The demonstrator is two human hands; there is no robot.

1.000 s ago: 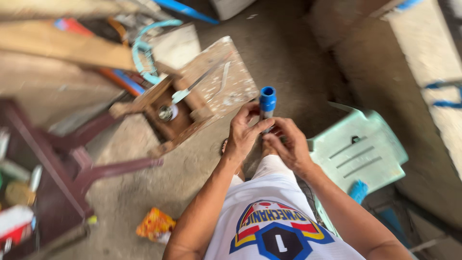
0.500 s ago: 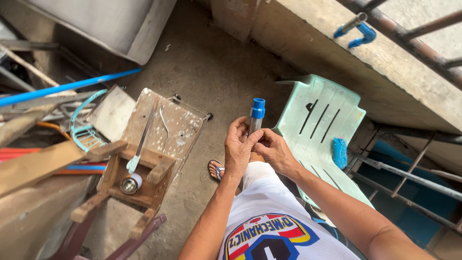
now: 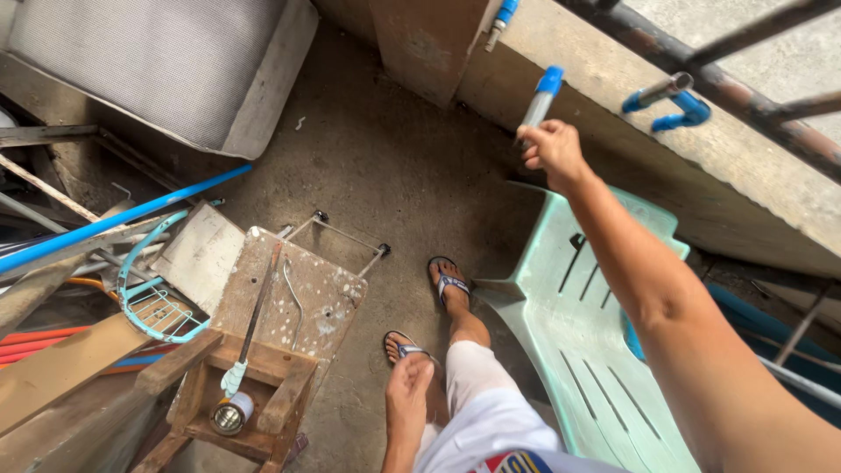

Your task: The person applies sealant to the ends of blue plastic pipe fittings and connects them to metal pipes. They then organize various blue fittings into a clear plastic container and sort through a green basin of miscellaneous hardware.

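While the right hand (image 3: pixel 552 151) is raised out toward the concrete ledge (image 3: pixel 753 188), its fingers are curled tight around a short grey pipe (image 3: pixel 536 109) with a blue fitting (image 3: pixel 549 81) on the top end. Pipe sticks up out of the fist, tilted slightly right, fitting end clear of the ledge and of the wall. Right arm runs back down across the frame over a pale green plastic chair (image 3: pixel 578 324) lying tipped on the floor.

Left hand (image 3: pixel 408 392) hangs low beside the white shorts (image 3: pixel 482 412), fingers loosely bent, holding nothing, just above the left sandalled foot (image 3: pixel 405 348). Other foot (image 3: pixel 449 285) is a step ahead, near the chair edge.

On the ledge, well right of the held pipe, a blue elbow fitting (image 3: pixel 683 107) joins a metal pipe stub. Another blue-tipped pipe (image 3: pixel 501 17) drops down by the concrete column (image 3: pixel 429 44) at top.

Left of the feet stands a rough wooden stool (image 3: pixel 289 315), paint-spattered, with a long-handled tool (image 3: pixel 254 324) lying across it and a roll of tape (image 3: pixel 229 413) on its lower frame. Further left: a long blue pipe (image 3: pixel 123 219), a light blue wire rack (image 3: pixel 153 302), wood planks (image 3: pixel 61 368), orange pipes. Grey mesh panel (image 3: pixel 166 61) leans top left. Floor is bare concrete.
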